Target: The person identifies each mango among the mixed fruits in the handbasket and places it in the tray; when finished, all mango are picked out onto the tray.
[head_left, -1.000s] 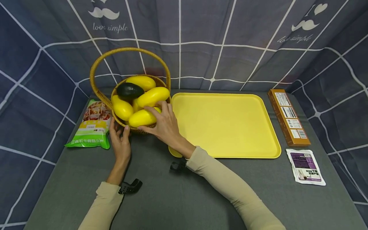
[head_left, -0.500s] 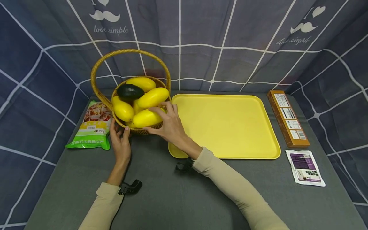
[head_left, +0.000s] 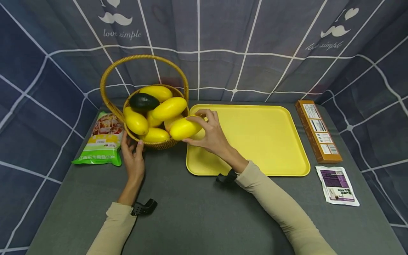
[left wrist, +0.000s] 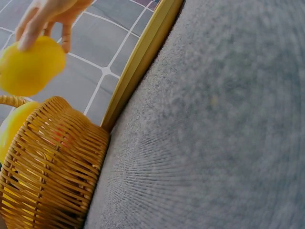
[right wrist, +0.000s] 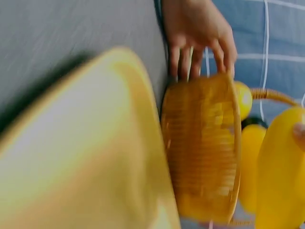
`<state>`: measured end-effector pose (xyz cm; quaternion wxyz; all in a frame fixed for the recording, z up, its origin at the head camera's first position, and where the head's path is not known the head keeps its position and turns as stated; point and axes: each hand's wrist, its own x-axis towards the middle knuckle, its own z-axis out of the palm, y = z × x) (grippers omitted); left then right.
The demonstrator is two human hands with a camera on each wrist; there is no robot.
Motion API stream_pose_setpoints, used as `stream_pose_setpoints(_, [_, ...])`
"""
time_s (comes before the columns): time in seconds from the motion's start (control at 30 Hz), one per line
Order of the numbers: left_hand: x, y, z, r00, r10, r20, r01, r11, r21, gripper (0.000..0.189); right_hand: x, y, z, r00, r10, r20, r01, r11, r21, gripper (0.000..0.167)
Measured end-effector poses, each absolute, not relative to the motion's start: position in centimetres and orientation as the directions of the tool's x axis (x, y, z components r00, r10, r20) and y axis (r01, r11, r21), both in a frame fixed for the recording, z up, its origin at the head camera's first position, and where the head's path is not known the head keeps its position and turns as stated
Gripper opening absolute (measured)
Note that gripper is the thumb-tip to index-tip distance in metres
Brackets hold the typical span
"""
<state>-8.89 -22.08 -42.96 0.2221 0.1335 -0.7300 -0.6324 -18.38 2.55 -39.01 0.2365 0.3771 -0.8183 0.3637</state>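
Note:
My right hand (head_left: 211,136) pinches a yellow mango (head_left: 184,129) between thumb and fingers. The mango is raised above the basket's right rim and overlaps the tray's left edge in the head view; the left wrist view shows the fruit (left wrist: 32,67) over the wicker wall. The wicker basket (head_left: 163,144) with a tall looped handle holds several more yellow mangoes (head_left: 169,108) and a dark green avocado (head_left: 144,102) on top. My left hand (head_left: 134,163) rests against the basket's front-left side, fingers mostly straight at its wall, as the right wrist view also shows.
A yellow tray (head_left: 251,141) lies right of the basket. Left of the basket is a green-and-white food bag (head_left: 103,141). At the far right lie a long brown box (head_left: 318,131) and a white-and-purple packet (head_left: 338,186). A checked curtain (head_left: 220,71) stands behind.
My right hand has lifted the mango from the front of the basket and moved it right, past the rim. More mangoes show where it lay. My left hand has stayed in place.

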Motion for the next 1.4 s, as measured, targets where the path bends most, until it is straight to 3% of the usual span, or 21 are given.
stream_pose_setpoints(0.23, [-9.9, -23.2, -45.6, -0.86, -0.483, 0.166, 0.104, 0.152, 0.983, 0.063, -21.1, 6.6, -40.1, -0.595, -0.496, 0.632, -0.801, 0.436, -0.411, 0.059])
stream_pose_setpoints(0.47, [-9.9, -23.4, -46.3, -0.858, -0.482, 0.178, 0.117, 0.154, 0.981, 0.06, -23.0, 9.0, -41.7, -0.638, -0.563, 0.525, -0.77, 0.465, -0.437, 0.058])
stream_pose_setpoints(0.67, [-9.8, -23.3, -46.2, -0.856, -0.487, 0.172, 0.107, 0.159, 0.981, 0.062, -24.4, 9.4, -42.4, -0.62, -0.631, 0.466, -0.78, 0.437, -0.447, 0.059])
stream_pose_setpoints(0.93, [-8.7, -22.0, -43.1, -0.874, -0.463, 0.147, 0.086, 0.149, 0.985, 0.063, -26.4, 9.4, -43.3, -0.582, -0.706, 0.404, -0.799, 0.407, -0.443, 0.061])
stream_pose_setpoints(1.23, [-8.7, -22.0, -43.2, -0.874, -0.46, 0.155, 0.099, 0.143, 0.985, 0.063, -27.0, 9.4, -43.5, -0.615, -0.727, 0.306, -0.757, 0.435, -0.488, 0.055])
stream_pose_setpoints(1.4, [-8.8, -22.1, -43.2, -0.873, -0.46, 0.162, 0.113, 0.133, 0.985, 0.063, -26.7, 9.3, -43.2, -0.641, -0.692, 0.331, -0.75, 0.474, -0.462, 0.053])
